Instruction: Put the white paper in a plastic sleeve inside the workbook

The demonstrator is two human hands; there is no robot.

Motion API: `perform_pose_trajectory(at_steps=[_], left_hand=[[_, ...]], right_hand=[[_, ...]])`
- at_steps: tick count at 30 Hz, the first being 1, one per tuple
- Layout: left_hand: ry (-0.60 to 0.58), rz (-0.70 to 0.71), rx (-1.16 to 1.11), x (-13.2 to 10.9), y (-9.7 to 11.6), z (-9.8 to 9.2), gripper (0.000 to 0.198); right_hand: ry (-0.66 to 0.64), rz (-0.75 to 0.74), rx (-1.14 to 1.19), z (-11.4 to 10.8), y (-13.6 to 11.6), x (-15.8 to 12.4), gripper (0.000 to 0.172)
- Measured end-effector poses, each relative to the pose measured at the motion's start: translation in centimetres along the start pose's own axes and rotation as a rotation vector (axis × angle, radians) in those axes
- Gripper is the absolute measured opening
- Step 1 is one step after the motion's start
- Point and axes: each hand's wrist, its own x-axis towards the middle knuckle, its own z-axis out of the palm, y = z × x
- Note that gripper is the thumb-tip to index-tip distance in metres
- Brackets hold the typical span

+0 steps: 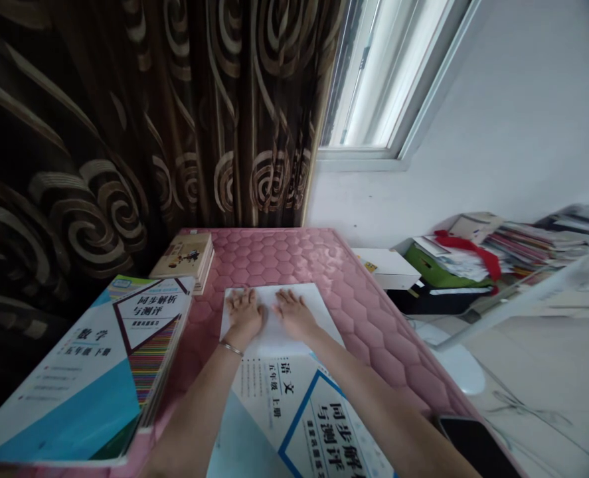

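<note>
My left hand (pixel 244 310) and my right hand (pixel 293 312) lie flat, fingers stretched out, side by side on a white sheet of paper (pixel 319 305) on the pink quilted tabletop (pixel 294 255). A thin bracelet circles my left wrist. Nearer to me, under my forearms, lies a workbook (pixel 294 418) with a white and blue cover and printed characters. Neither hand holds anything.
A stack of workbooks (pixel 99 372) sits at the left front, a small book pile (pixel 187 255) behind it. A dark phone (pixel 473 445) lies at the table's right front edge. Brown patterned curtains hang behind; cluttered shelves with books and papers (pixel 498 252) stand at right.
</note>
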Motion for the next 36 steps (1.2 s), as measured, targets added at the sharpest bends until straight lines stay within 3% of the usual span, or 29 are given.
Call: perform_pose_trajectory(at_steps=[3,5,13,17,26,31,33,36], left_hand=[[-0.042,0.107,-0.008,0.6,0.2,0.3,0.059],[-0.011,0.087,-0.016,0.9,-0.4,0.6,0.06],[0.066,-0.083,0.06,1.0,-4.2,0.9,0.069],[0.079,-0.128,0.05,0.8,-4.3,0.7,0.07],[0.091,-0.276,0.089,-0.2,-3.9,-1.0,0.06],[0.023,-0.12,0.071,-4.3,-2.8,-0.8,0.057],[0.012,-0.094,0.025,-5.9,-2.8,-0.5,0.059],[0.021,-0.105,-0.007,-7.1,-3.1,-0.5,0.06]], right_hand=[[-0.038,-0.148,0.09,0.4,-1.7,1.8,0.062],[-0.048,-0.124,0.069,0.8,-1.7,2.5,0.064],[0.016,0.182,-0.108,0.5,5.8,2.0,0.07],[0.047,0.232,-0.125,0.1,6.8,1.8,0.07],[0.062,0.346,-0.146,0.5,6.2,1.9,0.071],[0.059,0.356,-0.231,-0.5,5.3,1.9,0.066],[0.06,0.265,-0.25,-0.7,3.6,1.8,0.059],[0.018,-0.061,-0.136,0.0,-0.8,1.8,0.052]])
